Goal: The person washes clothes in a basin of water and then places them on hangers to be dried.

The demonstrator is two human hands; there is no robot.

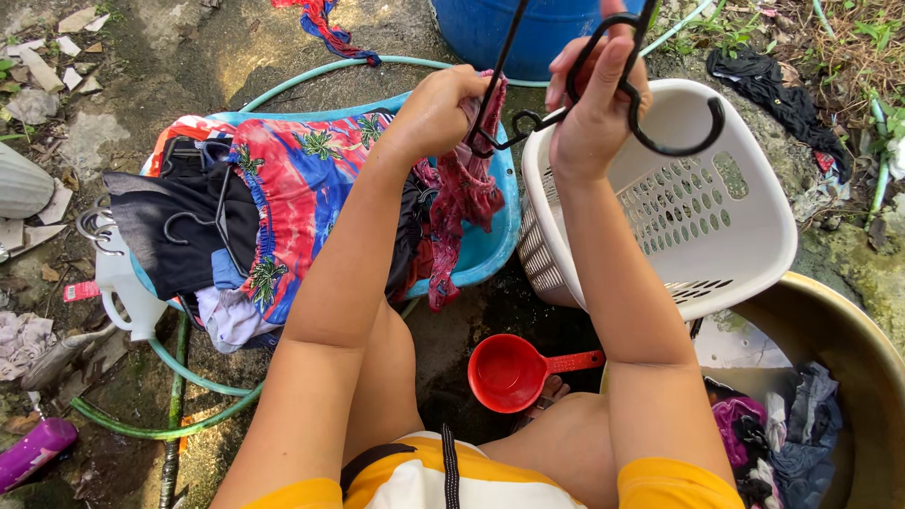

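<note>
My left hand [436, 108] grips a wet red patterned garment [462, 193] that hangs down over the blue basin [485, 250]. My right hand [596, 99] holds a black plastic hanger [660, 132] above the white laundry basket [745, 212]. The hanger's lower end meets the garment between the two hands. The blue basin holds a pile of clothes [273, 198], red-and-blue floral on top, black ones with hangers at the left.
A red dipper [514, 372] lies on the wet ground by my knees. A metal basin [848, 368] with soaking clothes sits at the right. A blue barrel [528, 28] stands behind. Green hoses [179, 372], a white jug [127, 292] and a purple bottle [33, 452] lie at the left.
</note>
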